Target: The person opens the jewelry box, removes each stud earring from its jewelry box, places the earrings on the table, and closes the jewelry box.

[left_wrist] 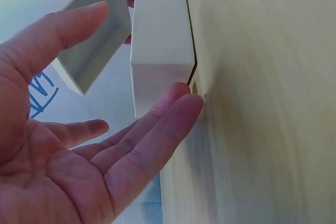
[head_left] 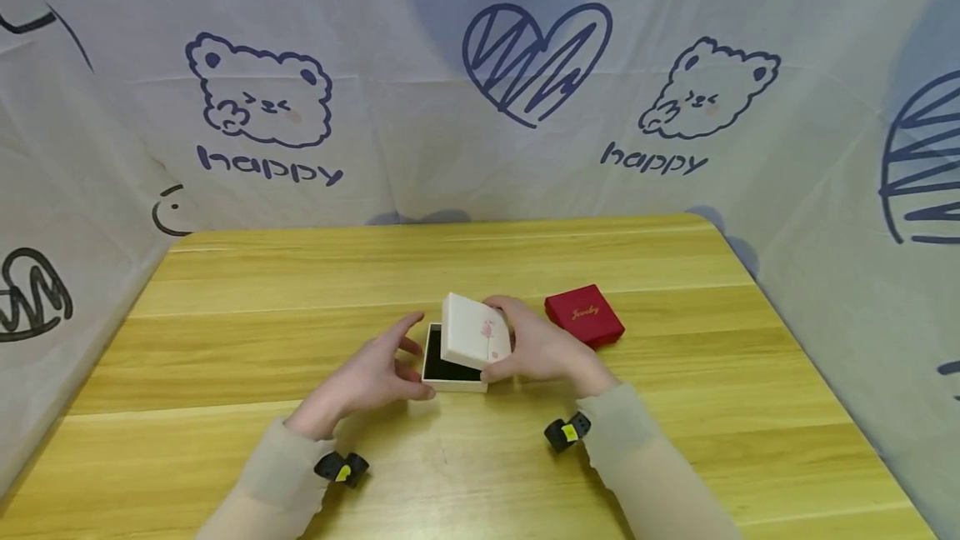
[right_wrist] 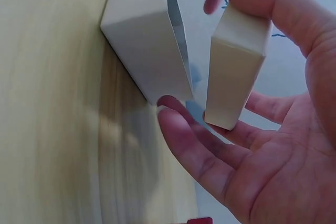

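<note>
1. Your right hand (head_left: 542, 348) grasped the white lid (head_left: 468, 327) between thumb and fingers, tilted over the white box (head_left: 454, 387) near the middle of the table (head_left: 300, 307); I could not tell whether their rims touched.
2. Your left hand (head_left: 371, 375) was released, fingers loosely spread, fingertips at or just beside the box's left wall.
3. A light pinch on the lid's near and far sides probably suited it best, since hard squeezing might have bowed the walls.
4. Bracing the box low with your left fingers would likely have prevented sliding, and keeping the lid square to it, catching.
5. Lid and box looked like stiff, matte card, crisp-cornered, with pink print (head_left: 490, 329) on top and dark lining (head_left: 447, 371) inside.
6. To the right sat a closed red box (head_left: 581, 325) with gold lettering (head_left: 586, 312), on smooth-looking, yellowish wood grain.
</note>
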Available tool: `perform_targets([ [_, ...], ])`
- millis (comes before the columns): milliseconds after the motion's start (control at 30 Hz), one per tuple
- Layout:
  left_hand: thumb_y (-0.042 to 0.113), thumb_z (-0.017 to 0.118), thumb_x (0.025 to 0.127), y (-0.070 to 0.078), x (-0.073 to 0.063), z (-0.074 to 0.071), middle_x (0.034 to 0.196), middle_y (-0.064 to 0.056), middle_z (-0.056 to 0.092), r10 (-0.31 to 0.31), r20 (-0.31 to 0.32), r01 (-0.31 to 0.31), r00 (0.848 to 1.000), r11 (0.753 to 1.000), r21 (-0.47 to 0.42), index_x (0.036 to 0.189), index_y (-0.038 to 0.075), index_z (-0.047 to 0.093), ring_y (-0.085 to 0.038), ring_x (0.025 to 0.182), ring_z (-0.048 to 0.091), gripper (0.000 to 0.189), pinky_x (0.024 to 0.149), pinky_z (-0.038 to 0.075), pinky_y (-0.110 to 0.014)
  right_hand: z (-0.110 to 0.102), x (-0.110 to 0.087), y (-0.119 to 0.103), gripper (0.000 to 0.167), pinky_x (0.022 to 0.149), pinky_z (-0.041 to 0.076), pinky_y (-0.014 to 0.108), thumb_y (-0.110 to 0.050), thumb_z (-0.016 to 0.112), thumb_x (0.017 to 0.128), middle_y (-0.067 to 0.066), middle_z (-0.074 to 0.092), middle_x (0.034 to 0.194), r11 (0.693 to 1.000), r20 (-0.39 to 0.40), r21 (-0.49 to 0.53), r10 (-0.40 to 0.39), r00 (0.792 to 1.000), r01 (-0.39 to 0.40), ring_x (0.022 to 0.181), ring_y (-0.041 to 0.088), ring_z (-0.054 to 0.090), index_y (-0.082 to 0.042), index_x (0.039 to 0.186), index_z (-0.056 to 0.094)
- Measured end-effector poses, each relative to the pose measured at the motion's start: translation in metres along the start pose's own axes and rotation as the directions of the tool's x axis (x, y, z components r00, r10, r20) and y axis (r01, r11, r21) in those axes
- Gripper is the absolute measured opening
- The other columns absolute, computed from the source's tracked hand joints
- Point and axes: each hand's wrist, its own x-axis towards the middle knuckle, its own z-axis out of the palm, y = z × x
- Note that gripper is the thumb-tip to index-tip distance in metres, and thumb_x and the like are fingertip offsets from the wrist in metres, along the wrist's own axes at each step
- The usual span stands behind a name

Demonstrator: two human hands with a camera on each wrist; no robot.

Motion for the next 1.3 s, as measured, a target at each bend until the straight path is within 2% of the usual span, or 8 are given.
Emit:
perform_targets([
  [133, 0.009, 0.086, 0.074, 0.0, 0.0, 0.001, 0.123, -0.02, 0.056, 0.011, -0.011, -0.011, 1.0, 1.0, 0.023, 0.154, 0.007, 0.021, -0.019, 0.086, 0.067, 0.103, 0.079, 0.054, -0.037, -0.005, -0.002, 0.003, 0.094, 0.091, 0.045, 0.039, -0.027, 0.09, 0.068, -0.002, 0.05, 0.127, 0.999, -0.057, -0.021, 0.035, 0.998, -0.036, 0.108, 0.018, 0.049, -0.016, 0.146, 0.038],
  [400, 0.008, 0.086, 0.074, 0.001, -0.001, 0.003, 0.122, -0.019, 0.057, 0.013, -0.019, -0.011, 1.0, 0.998, 0.057, 0.154, 0.004, 0.022, -0.018, 0.085, 0.066, 0.102, 0.076, 0.054, -0.035, -0.02, -0.001, 0.011, 0.097, 0.089, 0.048, 0.04, -0.03, 0.089, 0.07, 0.005, 0.049, 0.128, 0.999, -0.167, -0.022, 0.035, 0.985, -0.039, 0.107, 0.024, 0.051, -0.011, 0.148, 0.034],
  [600, 0.006, 0.086, 0.073, 0.0, 0.0, 0.005, 0.12, -0.019, 0.057, 0.027, -0.03, -0.025, 0.999, 0.998, 0.06, 0.153, 0.002, 0.023, -0.018, 0.084, 0.066, 0.102, 0.075, 0.054, -0.034, -0.039, 0.002, 0.018, 0.098, 0.09, 0.045, 0.042, -0.031, 0.089, 0.07, 0.01, 0.048, 0.13, 0.998, -0.213, -0.042, 0.046, 0.976, -0.057, 0.105, 0.028, 0.05, -0.007, 0.147, 0.033],
  [967, 0.008, 0.086, 0.073, -0.001, 0.006, 0.008, 0.117, -0.02, 0.058, 0.066, -0.019, -0.064, 0.998, 0.992, 0.113, 0.153, 0.0, 0.023, -0.015, 0.078, 0.063, 0.102, 0.072, 0.053, -0.033, -0.066, 0.011, 0.033, 0.098, 0.095, 0.042, 0.048, -0.027, 0.089, 0.071, 0.018, 0.048, 0.131, 0.991, -0.248, -0.104, 0.058, 0.967, -0.086, 0.105, 0.031, 0.048, 0.002, 0.147, 0.033],
  [1300, 0.006, 0.087, 0.07, -0.001, 0.013, 0.012, 0.108, -0.016, 0.059, 0.053, -0.036, -0.047, 0.998, 0.988, 0.149, 0.151, -0.002, 0.026, -0.014, 0.073, 0.061, 0.102, 0.068, 0.051, -0.032, -0.066, 0.028, 0.035, 0.087, 0.093, 0.041, 0.044, -0.025, 0.088, 0.071, 0.015, 0.054, 0.123, 0.984, -0.224, -0.152, 0.061, 0.973, -0.096, 0.102, 0.029, 0.05, 0.001, 0.14, 0.042],
])
